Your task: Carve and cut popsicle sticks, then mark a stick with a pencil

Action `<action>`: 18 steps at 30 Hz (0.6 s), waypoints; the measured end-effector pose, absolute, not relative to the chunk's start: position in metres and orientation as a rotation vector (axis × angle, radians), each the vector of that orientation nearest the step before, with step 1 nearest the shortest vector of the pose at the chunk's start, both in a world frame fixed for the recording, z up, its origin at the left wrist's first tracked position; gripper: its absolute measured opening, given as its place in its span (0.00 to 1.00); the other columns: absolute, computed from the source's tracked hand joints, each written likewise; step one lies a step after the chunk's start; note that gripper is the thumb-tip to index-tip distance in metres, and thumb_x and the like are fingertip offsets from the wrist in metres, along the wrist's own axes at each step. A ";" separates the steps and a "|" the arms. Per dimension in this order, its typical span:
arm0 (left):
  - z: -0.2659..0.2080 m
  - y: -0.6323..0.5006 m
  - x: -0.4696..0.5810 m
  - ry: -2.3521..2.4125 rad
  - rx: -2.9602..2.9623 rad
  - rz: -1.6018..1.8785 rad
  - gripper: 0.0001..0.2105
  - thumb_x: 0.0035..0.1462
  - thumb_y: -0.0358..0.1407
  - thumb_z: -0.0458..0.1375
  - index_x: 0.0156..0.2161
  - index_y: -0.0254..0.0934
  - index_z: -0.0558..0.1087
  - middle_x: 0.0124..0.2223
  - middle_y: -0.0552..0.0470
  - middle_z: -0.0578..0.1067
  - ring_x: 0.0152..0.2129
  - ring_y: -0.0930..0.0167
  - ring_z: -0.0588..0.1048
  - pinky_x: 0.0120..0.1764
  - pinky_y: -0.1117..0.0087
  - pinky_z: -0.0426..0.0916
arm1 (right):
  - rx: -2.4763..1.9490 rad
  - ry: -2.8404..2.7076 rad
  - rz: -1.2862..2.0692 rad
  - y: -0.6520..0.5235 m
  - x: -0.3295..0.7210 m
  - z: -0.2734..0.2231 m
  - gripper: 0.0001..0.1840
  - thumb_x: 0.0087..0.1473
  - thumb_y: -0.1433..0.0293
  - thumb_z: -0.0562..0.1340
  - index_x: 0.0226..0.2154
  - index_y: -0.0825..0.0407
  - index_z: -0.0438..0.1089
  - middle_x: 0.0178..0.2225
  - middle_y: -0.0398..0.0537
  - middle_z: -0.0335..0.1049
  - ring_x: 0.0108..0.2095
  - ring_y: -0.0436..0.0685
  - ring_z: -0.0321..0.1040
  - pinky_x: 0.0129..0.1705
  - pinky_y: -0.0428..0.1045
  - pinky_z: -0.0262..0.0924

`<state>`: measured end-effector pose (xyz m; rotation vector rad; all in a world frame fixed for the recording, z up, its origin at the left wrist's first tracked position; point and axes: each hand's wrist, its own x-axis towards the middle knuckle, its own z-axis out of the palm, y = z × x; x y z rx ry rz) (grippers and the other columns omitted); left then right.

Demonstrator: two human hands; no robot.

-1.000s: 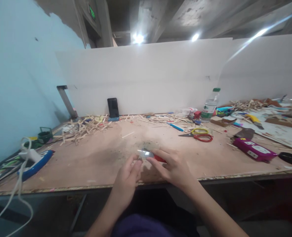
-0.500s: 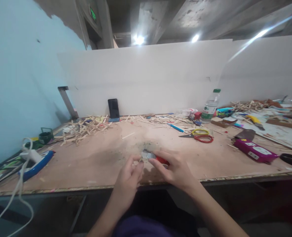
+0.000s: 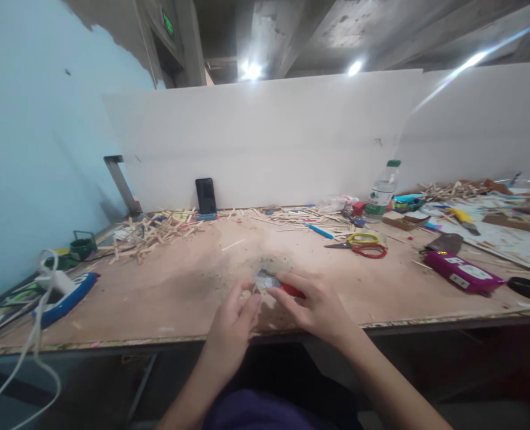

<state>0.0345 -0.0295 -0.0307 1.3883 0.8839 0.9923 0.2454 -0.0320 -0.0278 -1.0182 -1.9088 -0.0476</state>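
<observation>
Just above the front part of the wooden table, my right hand (image 3: 315,301) is closed around a red-handled tool (image 3: 294,291). Its shiny grey end points left toward my other hand; blur and the fingers hide its exact kind. My left hand (image 3: 234,313) is beside that grey end, thumb and fingertips pinched together. Whatever lies between those fingertips is too small to make out. A dark grey smudge marks the tabletop (image 3: 193,275) right behind the tool.
Scissors (image 3: 361,245) with yellow and red handles lie right of centre, near a blue pen-like stick (image 3: 319,231). Thin wooden sticks (image 3: 146,236) pile up at the back left. A phone (image 3: 205,196), water bottle (image 3: 381,192), purple box (image 3: 464,273) and power strip (image 3: 70,298) surround the work area.
The grey end of the tool has turned slightly and shows more of its bright face between my hands. Both hands stay almost in the same place.
</observation>
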 end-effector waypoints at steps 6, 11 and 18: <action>-0.029 -0.030 0.035 0.905 1.410 1.000 0.14 0.75 0.46 0.61 0.50 0.35 0.74 0.32 0.59 0.71 0.20 0.79 0.65 0.22 0.77 0.64 | -1.023 -1.896 -0.081 -0.031 0.245 -0.028 0.13 0.75 0.59 0.65 0.44 0.53 0.76 0.33 0.41 0.74 0.28 0.49 0.71 0.32 0.48 0.72; -0.027 -0.031 0.036 0.915 1.408 0.995 0.15 0.75 0.46 0.61 0.50 0.35 0.74 0.32 0.59 0.71 0.21 0.79 0.66 0.22 0.77 0.65 | -1.020 -1.845 -0.118 -0.031 0.245 -0.028 0.14 0.75 0.58 0.65 0.43 0.52 0.76 0.34 0.41 0.75 0.28 0.50 0.71 0.33 0.48 0.72; -0.027 -0.031 0.036 0.914 1.384 0.983 0.14 0.75 0.46 0.61 0.49 0.34 0.74 0.30 0.61 0.68 0.18 0.81 0.61 0.19 0.79 0.58 | -1.049 -1.615 -0.142 -0.028 0.255 -0.028 0.12 0.75 0.61 0.65 0.45 0.53 0.76 0.37 0.43 0.76 0.31 0.51 0.73 0.36 0.49 0.74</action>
